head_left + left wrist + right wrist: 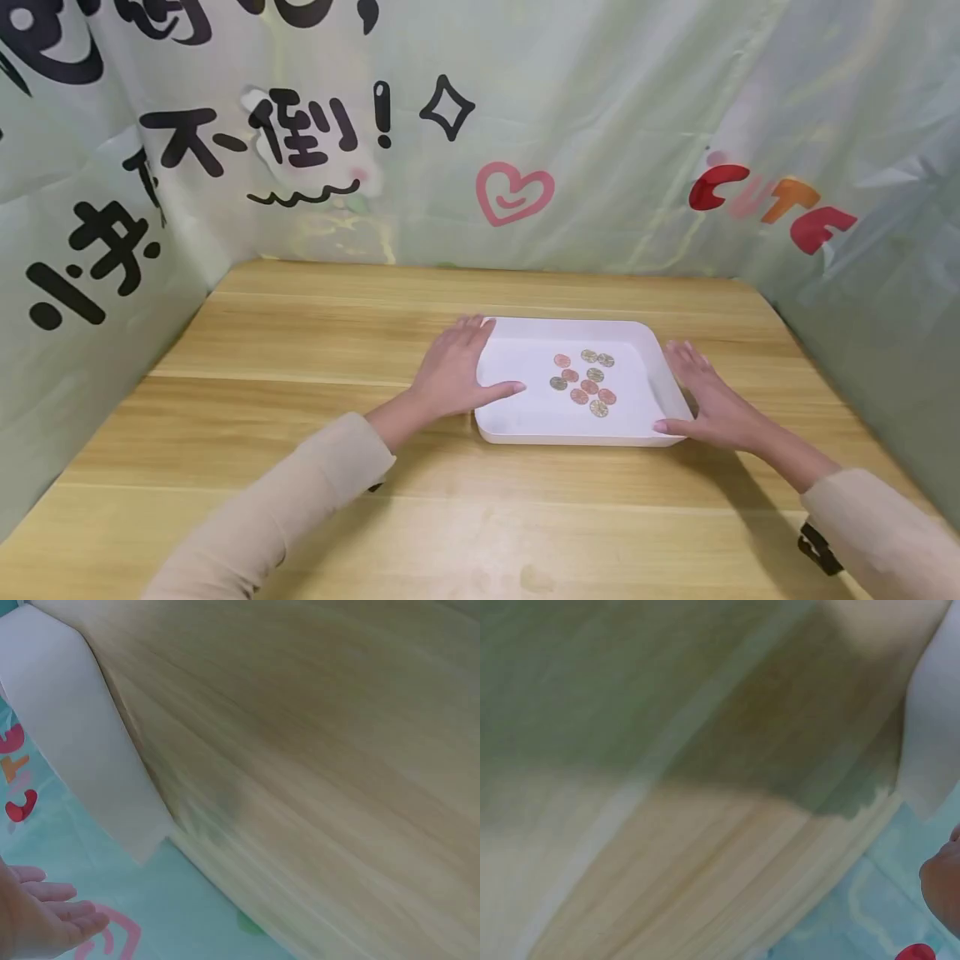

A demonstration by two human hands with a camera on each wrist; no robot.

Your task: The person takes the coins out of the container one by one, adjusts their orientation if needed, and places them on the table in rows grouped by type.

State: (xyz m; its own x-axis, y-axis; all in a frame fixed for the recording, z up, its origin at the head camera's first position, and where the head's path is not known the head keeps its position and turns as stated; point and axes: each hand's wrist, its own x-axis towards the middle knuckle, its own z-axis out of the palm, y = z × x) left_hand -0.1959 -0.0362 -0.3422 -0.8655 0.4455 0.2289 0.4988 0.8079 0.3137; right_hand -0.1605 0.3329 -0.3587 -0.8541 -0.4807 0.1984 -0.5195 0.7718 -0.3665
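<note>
- Your left hand (452,371) lies flat with fingers straight along the left edge of the white tray (501,430); the thumb reaches over the rim onto the tray floor, pointing toward the coins.
- Your right hand (708,396) is likewise spread and flat against the tray's right side, fingers straight on the wooden table (300,350), thumb along the near right corner of the rim. Neither hand pinches or curls round anything.
- Both beige sleeves run in from the near corners of the head view, your forearms angled inward toward the tray.
- From the left wrist camera you see straight fingers (52,915) and the tray's white outer wall (82,742) just beside the table grain; the right wrist view is blurred and shows only a sliver of hand and white wall.
- Between your hands, the tray sits flat on the table, a little right of centre.
- Inside it about 10 small round coins (584,381) lie in a loose cluster near the middle, some reddish, some dull gold, just beside your left thumb tip.
- Beyond the table, a pale green printed backdrop (600,125) wraps round 3 sides, with black characters, a pink heart (514,193) and red letters.
</note>
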